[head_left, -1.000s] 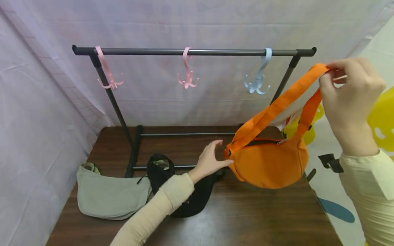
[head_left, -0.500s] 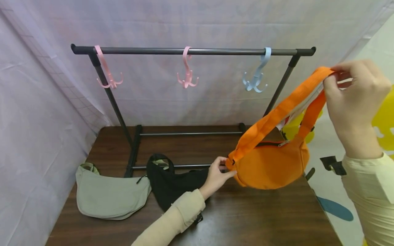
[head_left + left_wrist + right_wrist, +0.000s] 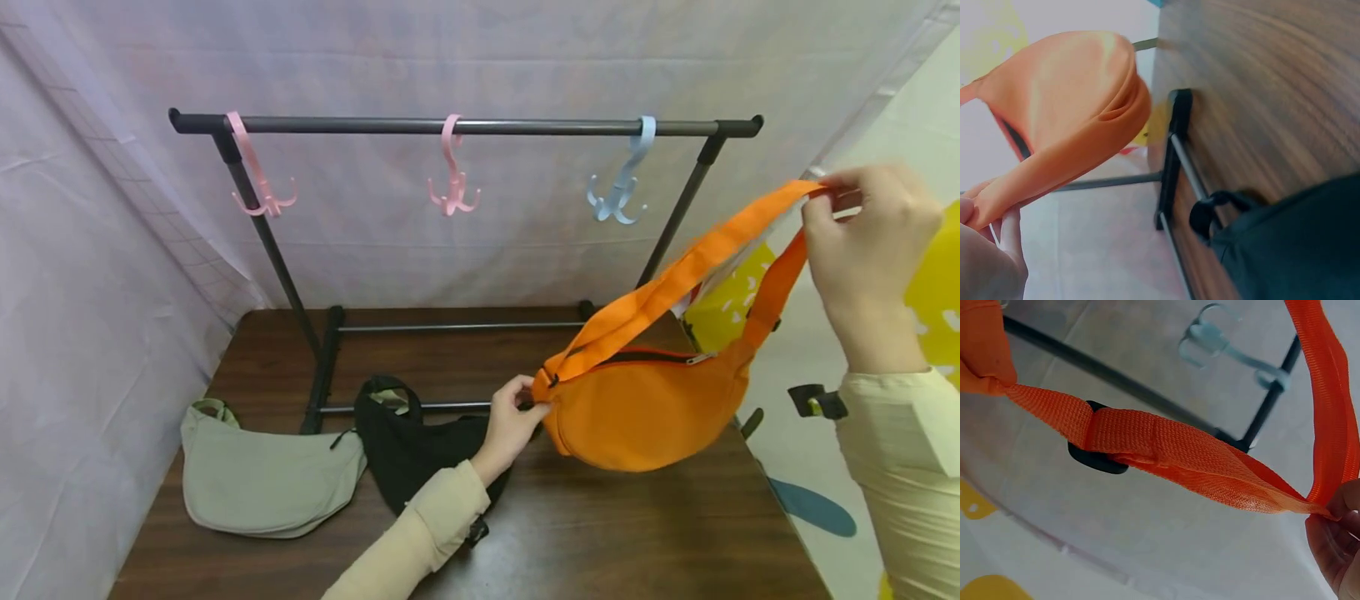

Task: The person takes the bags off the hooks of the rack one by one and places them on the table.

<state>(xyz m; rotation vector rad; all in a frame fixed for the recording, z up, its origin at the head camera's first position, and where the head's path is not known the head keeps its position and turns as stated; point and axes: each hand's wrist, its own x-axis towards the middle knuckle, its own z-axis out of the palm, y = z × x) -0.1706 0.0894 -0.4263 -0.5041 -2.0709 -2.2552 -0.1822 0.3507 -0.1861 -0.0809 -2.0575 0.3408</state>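
An orange waist bag (image 3: 637,417) hangs tilted above the right side of the table, its zipper side up. My right hand (image 3: 873,242) pinches the top of its orange strap (image 3: 697,267), held up at the right. In the right wrist view the strap (image 3: 1160,440) runs through a black buckle (image 3: 1094,459) to the fingers. At the bag's left end, my left hand (image 3: 513,425) pinches the corner where the strap joins. The left wrist view shows that hand (image 3: 991,256) gripping the orange fabric (image 3: 1066,150).
A dark rack (image 3: 360,126) stands on the brown table (image 3: 600,533). From its bar hang two pink hooks (image 3: 453,196) (image 3: 264,196) and a light blue hook (image 3: 618,196). A grey-green bag (image 3: 266,483) and a black bag (image 3: 420,458) lie at left and centre.
My left hand has moved from open fingers beside the bag's left end to pinching it. The bag has swung slightly left and down, while my right hand has lowered a little with the strap.
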